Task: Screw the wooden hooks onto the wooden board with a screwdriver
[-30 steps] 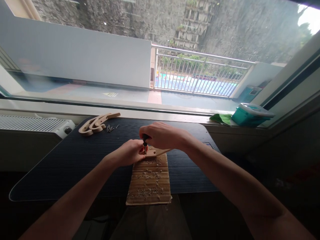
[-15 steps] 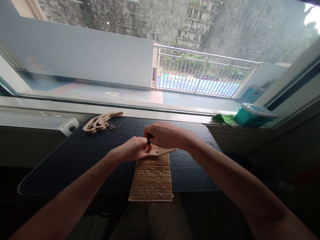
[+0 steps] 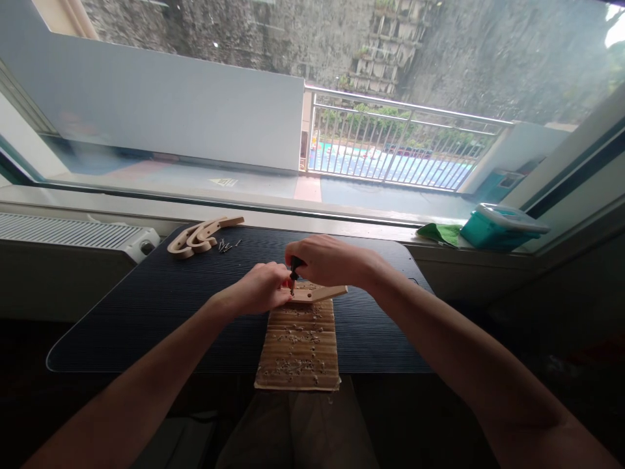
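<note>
A light wooden piece (image 3: 319, 294) lies across the far end of a corrugated cardboard sheet (image 3: 299, 348) on the dark table (image 3: 146, 299). My right hand (image 3: 332, 260) is closed round the black handle of a small screwdriver (image 3: 294, 270), held upright with its tip on the wood. My left hand (image 3: 261, 290) is closed, pinching the left end of the wooden piece right at the tool's tip. The cardboard is pitted with several small holes.
Curved wooden hooks (image 3: 198, 236) and several loose screws (image 3: 228, 245) lie at the table's far left. A radiator (image 3: 73, 232) stands left. On the window sill at the right sit a teal box (image 3: 500, 228) and a green cloth (image 3: 439, 233).
The view has shifted slightly, so everything sits a little further right. Both hands stay at the wooden piece with the screwdriver upright; no clear change in grip.
</note>
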A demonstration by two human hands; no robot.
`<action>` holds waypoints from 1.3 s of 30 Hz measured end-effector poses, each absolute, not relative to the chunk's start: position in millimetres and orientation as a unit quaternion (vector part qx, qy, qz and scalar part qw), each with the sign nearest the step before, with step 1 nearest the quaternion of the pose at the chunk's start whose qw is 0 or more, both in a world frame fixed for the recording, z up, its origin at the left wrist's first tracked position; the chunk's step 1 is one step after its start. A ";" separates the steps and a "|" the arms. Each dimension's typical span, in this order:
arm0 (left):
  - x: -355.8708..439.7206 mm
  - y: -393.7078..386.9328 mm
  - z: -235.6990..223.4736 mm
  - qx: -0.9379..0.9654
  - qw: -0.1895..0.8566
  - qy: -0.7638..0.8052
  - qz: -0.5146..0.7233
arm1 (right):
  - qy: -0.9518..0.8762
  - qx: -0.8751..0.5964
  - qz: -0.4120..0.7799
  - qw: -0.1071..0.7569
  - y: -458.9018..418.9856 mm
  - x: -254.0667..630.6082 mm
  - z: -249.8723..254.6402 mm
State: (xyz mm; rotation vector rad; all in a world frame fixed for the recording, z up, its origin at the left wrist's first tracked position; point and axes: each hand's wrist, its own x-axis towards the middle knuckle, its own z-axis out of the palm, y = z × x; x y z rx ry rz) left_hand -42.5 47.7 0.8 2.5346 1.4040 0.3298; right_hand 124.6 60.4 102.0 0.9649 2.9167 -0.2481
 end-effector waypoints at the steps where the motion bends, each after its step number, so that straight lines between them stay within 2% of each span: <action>1: -40.8 47.5 -1.8 0.863 0.106 0.480 0.117 | 0.946 0.313 -0.080 0.030 60.5 124.7 101.8; 13: -28.8 43.2 -2.9 0.843 0.096 0.520 0.103 | 0.938 0.333 -0.055 0.076 61.9 112.9 109.6; 19: -29.3 43.2 -3.8 0.846 0.108 0.511 0.108 | 0.934 0.347 -0.048 0.071 60.9 115.0 110.1; 27: -25.8 42.3 4.0 0.849 0.097 0.514 0.080 | 0.952 0.293 -0.077 0.036 67.2 126.7 110.6; 39: -28.7 45.9 -4.5 0.847 0.110 0.511 0.095 | 0.939 0.337 -0.048 0.040 61.8 124.2 110.8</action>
